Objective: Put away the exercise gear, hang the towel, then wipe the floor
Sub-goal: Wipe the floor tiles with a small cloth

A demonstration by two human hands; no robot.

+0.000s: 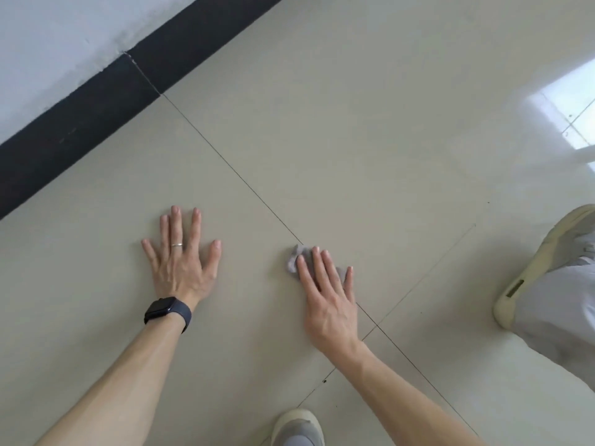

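Note:
A small grey cloth [294, 260] lies on the beige tiled floor [370, 140], beside a tile joint. My right hand [326, 294] presses flat on the cloth with straight fingers and hides most of it. My left hand [182, 255] rests flat on the bare floor to the left, fingers spread. It wears a ring, and a dark watch sits on the wrist. No exercise gear or towel is in view.
A black skirting board [96, 117] runs diagonally under a white wall [48, 43] at upper left. My shoes are at the bottom middle [297, 426] and right edge [541, 268], with a pale trouser leg [560, 323]. Window glare [566, 114] shines at upper right.

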